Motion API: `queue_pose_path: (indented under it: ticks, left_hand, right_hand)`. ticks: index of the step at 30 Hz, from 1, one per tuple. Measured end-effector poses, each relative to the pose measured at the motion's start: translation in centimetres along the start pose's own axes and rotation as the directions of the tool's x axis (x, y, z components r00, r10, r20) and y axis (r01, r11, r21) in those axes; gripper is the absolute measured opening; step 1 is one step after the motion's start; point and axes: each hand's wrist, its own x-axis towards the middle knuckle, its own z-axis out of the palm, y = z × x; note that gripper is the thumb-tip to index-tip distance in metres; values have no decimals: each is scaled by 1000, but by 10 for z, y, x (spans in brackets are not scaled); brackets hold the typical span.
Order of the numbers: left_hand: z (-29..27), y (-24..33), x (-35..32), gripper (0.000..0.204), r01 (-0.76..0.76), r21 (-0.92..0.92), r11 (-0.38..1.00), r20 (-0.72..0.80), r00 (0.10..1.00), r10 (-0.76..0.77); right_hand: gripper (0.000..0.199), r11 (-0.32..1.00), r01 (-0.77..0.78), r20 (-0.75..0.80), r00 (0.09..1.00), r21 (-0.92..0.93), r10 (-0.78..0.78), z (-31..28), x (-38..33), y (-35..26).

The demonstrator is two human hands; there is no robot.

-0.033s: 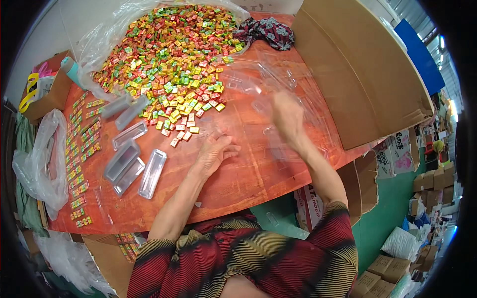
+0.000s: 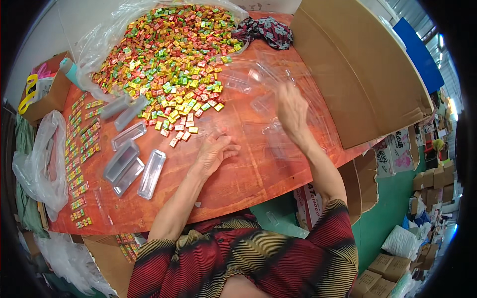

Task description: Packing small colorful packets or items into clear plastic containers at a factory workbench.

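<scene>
My left hand (image 2: 216, 149) lies flat on the orange-brown table (image 2: 248, 184), fingers apart and holding nothing, just below the loose edge of a big pile of small red, green, yellow and orange wrapped candies (image 2: 169, 54). My right hand (image 2: 290, 109) is raised among a heap of clear plastic trays (image 2: 256, 84) to the right of the pile. Its fingers touch the clear plastic, but the glare hides whether they grip a piece.
Several empty clear oblong trays (image 2: 130, 166) lie left of my left hand. Filled candy strips (image 2: 79, 149) line the table's left edge. A large open cardboard box (image 2: 357, 74) stands at the right, a dark patterned cloth (image 2: 266, 30) at the back, a plastic bag (image 2: 37, 159) hangs left.
</scene>
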Motion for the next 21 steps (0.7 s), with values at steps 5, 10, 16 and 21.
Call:
queue_pose_path:
  ticks: [5, 10, 16, 21]
  left_hand:
    - [13, 0, 4, 47, -45, -74, 996, -98, 994, 38]
    - [19, -1, 6, 52, -93, -41, 995, -72, 993, 90]
    - [6, -2, 1, 49, -60, -87, 994, 17, 998, 62]
    - [21, -4, -13, 44, -11, 199, 980, -171, 984, 46]
  right_hand:
    - [15, 895, -132, 371, 928, 426, -40, -1, -18, -38]
    - [18, 430, -645, 758, 629, 631, -169, 6, -23, -46]
    - [20, 315, -686, 752, 626, 656, -205, 2, -17, -47]
    - [4, 1000, -9, 128, 992, 3, 8, 20, 0, -2]
